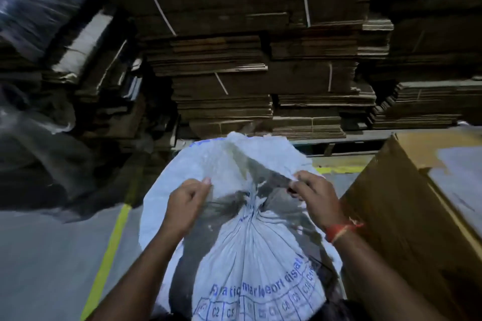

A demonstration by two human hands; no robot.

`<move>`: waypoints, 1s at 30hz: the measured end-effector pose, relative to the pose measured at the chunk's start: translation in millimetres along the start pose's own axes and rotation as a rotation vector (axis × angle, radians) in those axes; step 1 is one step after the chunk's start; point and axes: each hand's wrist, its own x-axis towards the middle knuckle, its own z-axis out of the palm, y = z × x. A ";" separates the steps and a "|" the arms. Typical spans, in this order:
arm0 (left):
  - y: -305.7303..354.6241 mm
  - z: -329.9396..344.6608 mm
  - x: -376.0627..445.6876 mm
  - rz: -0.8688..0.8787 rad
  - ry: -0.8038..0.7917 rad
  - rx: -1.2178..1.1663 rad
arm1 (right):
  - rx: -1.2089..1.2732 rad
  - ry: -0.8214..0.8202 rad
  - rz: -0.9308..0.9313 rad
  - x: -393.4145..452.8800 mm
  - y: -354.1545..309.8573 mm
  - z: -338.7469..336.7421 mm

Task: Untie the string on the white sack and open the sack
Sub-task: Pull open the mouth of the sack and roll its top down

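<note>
The white sack [250, 250] with blue print stands on the floor right in front of me. Its neck is gathered into tight pleats at a point between my hands, and the loose mouth fans out above that. My left hand [186, 206] pinches the left edge of the sack's mouth. On the other side, my right hand [314, 195] grips the right edge, with a red thread band on the wrist. The two hands hold the mouth fabric spread apart. I cannot make out the string at the gathered neck.
A large brown cardboard box [407, 211] stands close on the right, touching the sack's side. Stacks of flattened cardboard [247, 65] fill the back. A yellow floor line [109, 255] runs along the grey floor at left. Plastic-wrapped bundles [39, 8] lie at the far left.
</note>
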 end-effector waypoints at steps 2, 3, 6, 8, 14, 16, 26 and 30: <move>4.6 2.7 -20.6 -0.041 0.077 0.098 | 0.118 0.096 0.106 -24.7 5.2 -1.2; 6.6 3.0 -27.7 -0.058 0.133 0.143 | 0.072 0.154 0.135 -33.0 10.3 -1.0; 12.4 -9.4 -37.8 -0.255 0.337 0.044 | -0.134 0.255 0.148 -51.6 29.2 -8.9; 9.5 -26.5 -44.1 -0.333 0.385 0.058 | -0.204 0.235 0.185 -61.8 42.3 -22.8; -7.3 -44.2 -75.0 -0.125 0.342 0.437 | -0.341 0.103 0.342 -94.8 61.4 -56.7; -16.6 -41.6 -80.4 -0.139 0.223 0.497 | -0.367 0.055 0.384 -103.7 62.8 -55.2; 11.3 -14.6 -88.9 -0.155 0.210 1.027 | -0.798 0.079 0.404 -112.4 26.0 -40.5; 36.3 -4.1 -57.7 0.165 0.321 0.836 | -0.707 0.264 0.087 -82.6 24.3 -29.4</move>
